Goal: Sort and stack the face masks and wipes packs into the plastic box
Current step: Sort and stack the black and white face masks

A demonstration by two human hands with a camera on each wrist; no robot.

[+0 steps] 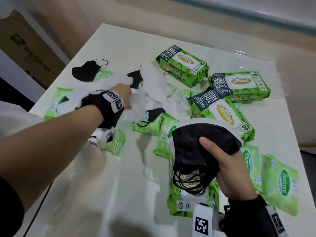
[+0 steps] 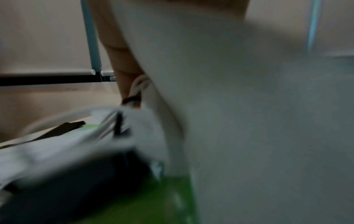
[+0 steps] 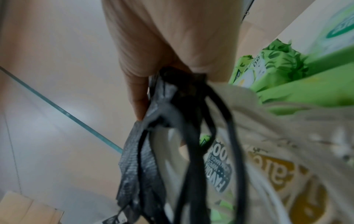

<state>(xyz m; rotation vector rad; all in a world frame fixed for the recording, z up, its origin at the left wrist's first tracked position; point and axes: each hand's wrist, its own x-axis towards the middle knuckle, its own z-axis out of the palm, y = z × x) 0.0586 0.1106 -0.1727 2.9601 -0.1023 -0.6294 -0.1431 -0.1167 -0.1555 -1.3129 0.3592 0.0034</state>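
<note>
- Right hand [image 1: 227, 166]: holds a bunch of black masks [image 1: 201, 144], thumb pressed on top and fingers curled beneath. The ear loops [image 1: 188, 182] hang below the grip. The right wrist view shows the same grip, with the black loops [image 3: 193, 151] dangling.
- Left hand [image 1: 122, 94]: reaches into the heap of white masks [image 1: 153, 86] at the table centre. Its fingers are hidden among the masks; whether they grip anything cannot be told. The left wrist view is blurred, showing only white fabric close to the lens.
- Table [image 1: 106, 177]: white, carrying the whole mixed pile.
- Large wipes packs [image 1: 183, 65]: green, marked 80; three lie at the far right of the pile, and another lies under the held masks near the right wrist.
- Small wipes packs [image 1: 280, 180]: pale green, marked 15; scattered at the left edge, the centre and the near right.
- Loose black mask [image 1: 85, 70]: lies at the far left, resting partly on a small pack. Two more black masks lie mixed into the white heap.
- Plastic box [image 1: 242, 53]: clear, faintly visible at the far right, behind the large packs.
- Cardboard box [image 1: 29, 53]: stands off the table at the left.
</note>
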